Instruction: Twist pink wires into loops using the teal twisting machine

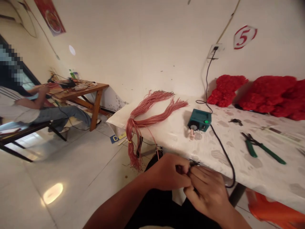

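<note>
My left hand (170, 171) and my right hand (209, 190) meet over my lap, just below the table's front edge. Both are closed, with thumbs and fingertips pinched together; whatever lies between them is hidden. Thin dark strands (194, 163) show just beyond the fingertips. A long bundle of pinkish-red wires (152, 119) is draped over the table's left corner, its lower ends hanging down. One loose wire (154, 140) from it runs down behind my left wrist. Beyond my hands stands a small teal machine (200, 119) with a green button and a round dark knob.
Green-handled pliers (273, 153) lie spread on the table (171, 133) at right, near a small dark key (235, 121). Red fluffy bundles (269, 92) line the wall. A black cord (222, 146) loops over the front edge. At left, another person (30, 105) sits by a wooden table (97, 92).
</note>
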`<state>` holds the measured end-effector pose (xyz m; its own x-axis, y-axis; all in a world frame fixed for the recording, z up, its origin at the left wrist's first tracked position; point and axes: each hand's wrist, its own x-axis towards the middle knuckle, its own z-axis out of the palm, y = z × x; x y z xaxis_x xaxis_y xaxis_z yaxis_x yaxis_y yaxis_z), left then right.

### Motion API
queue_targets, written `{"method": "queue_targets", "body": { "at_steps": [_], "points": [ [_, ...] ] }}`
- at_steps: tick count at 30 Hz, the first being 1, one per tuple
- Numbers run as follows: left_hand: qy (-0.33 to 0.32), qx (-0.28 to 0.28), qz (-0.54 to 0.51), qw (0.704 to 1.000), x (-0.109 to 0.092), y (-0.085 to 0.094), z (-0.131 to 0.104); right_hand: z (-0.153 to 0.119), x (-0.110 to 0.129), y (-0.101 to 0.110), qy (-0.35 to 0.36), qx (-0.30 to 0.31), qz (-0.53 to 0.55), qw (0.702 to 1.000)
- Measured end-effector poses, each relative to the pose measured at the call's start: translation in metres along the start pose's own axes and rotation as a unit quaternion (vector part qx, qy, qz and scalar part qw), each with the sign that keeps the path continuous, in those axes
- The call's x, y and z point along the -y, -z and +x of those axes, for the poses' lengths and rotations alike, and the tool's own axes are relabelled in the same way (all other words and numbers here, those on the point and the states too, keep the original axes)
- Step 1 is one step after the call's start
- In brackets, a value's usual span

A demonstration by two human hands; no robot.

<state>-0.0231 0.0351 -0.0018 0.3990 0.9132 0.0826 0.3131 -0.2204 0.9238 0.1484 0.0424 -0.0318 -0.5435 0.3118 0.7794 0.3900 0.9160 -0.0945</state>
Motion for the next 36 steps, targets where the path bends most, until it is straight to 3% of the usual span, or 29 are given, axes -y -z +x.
{"method": "queue_targets", "body": {
  "at_steps": [6, 13, 18, 26, 36],
  "points": [
    [0.004, -0.021, 0.005, 1.000, 0.004, -0.007, 0.000, -0.001, -0.001, 0.002, -0.027, 0.015, -0.007, 1.000],
    [-0.083, -0.071, 0.119, 0.987, -0.003, -0.010, -0.007, -0.002, -0.006, 0.016, -0.081, 0.128, -0.011, 0.988],
    [-0.099, -0.073, 0.143, 0.982, 0.000, -0.012, -0.009, -0.001, -0.006, 0.020, -0.060, 0.165, -0.002, 0.984],
    [-0.018, -0.058, 0.075, 0.995, 0.006, -0.010, -0.011, -0.004, -0.003, 0.008, -0.013, 0.104, 0.007, 0.994],
    [0.049, -0.044, -0.077, 0.995, 0.009, -0.010, -0.005, -0.004, 0.010, -0.005, -0.039, -0.039, -0.025, 0.998]
  ]
}}
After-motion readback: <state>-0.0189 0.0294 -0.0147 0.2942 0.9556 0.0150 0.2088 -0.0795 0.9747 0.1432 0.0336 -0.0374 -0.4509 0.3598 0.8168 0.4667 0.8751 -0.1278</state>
